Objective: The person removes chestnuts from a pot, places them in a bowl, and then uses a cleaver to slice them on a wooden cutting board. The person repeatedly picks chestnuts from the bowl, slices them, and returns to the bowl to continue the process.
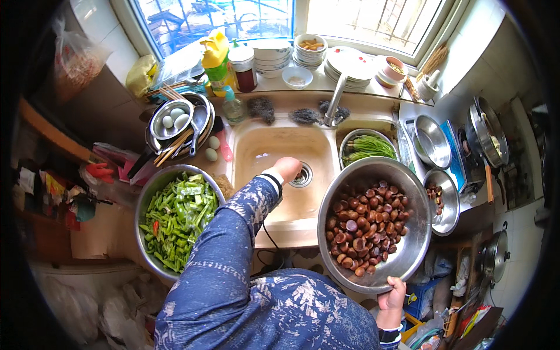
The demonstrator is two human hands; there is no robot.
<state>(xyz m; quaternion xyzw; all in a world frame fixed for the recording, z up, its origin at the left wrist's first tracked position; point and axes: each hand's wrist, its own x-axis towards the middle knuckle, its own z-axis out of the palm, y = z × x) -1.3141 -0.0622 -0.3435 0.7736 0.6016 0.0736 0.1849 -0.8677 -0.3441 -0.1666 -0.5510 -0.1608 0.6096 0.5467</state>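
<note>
My right hand (391,297) grips the near rim of a large stainless steel bowl (418,258), its thumb over the edge. The bowl tilts and holds many brown chestnuts (365,223), gathered towards its left side. My left hand (287,169) reaches down into the beige sink basin (258,175), just beside the metal drain (306,175). Its fingers point away under the palm and are hidden, so I cannot see whether they hold anything. A small dark scrap shows in the drain by the hand.
A bowl of cut green peppers (179,218) stands left. Green vegetable stems (369,148) fill a pan in the second basin, under the faucet (337,100). A smaller bowl (446,221) holds chestnut pieces. Eggs (178,117) sit in a metal bowl; stacked dishes (350,65) line the sill.
</note>
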